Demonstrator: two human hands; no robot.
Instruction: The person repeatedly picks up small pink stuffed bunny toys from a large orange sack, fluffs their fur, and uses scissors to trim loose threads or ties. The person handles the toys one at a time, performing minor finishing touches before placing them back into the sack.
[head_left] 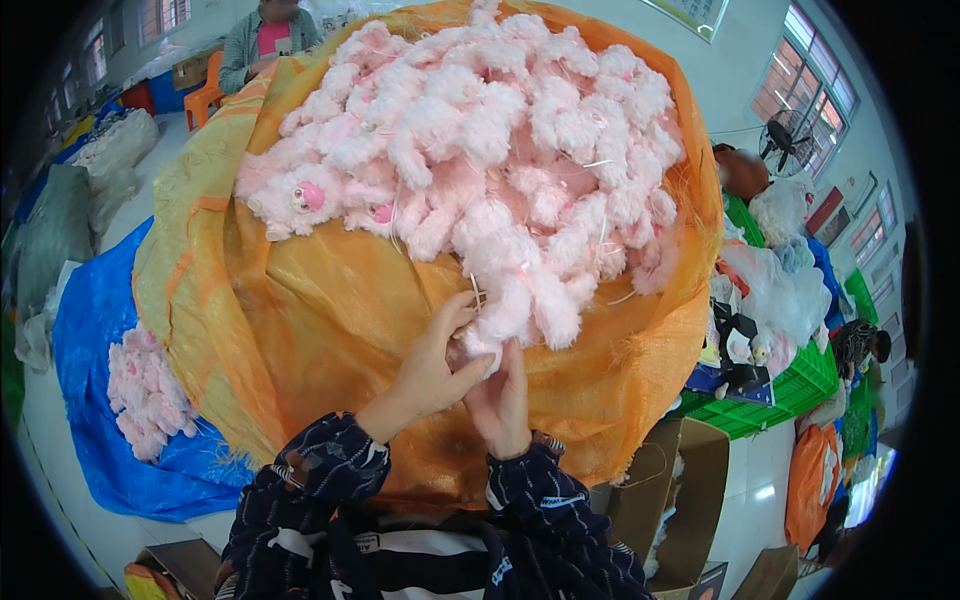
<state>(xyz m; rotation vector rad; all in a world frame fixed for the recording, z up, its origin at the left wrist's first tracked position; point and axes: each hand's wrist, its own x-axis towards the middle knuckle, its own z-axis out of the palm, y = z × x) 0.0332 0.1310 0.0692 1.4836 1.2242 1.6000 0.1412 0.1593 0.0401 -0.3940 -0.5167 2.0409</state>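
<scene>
A fluffy pale pink plush toy (518, 268) lies at the near edge of a big heap of like plush toys (480, 130). My left hand (432, 362) is closed on the plush toy's near end, thumb and fingers pinching it from the left. From below and the right, my right hand (499, 400) holds the same end, its fingers partly hidden behind the fur. A thin white strip (475, 290) sticks up by my left fingertips. Under the heap is an orange woven plastic sheet (330, 310). One toy at the heap's left shows a bright pink face patch (308, 196).
At the lower left, more pink plush (146, 390) lies on a blue sheet (90, 330). An open cardboard box (700, 490) stands at the lower right. Beyond it are a loaded green crate (775, 405) and a fan (785, 140). Another person (262, 45) is at the far left.
</scene>
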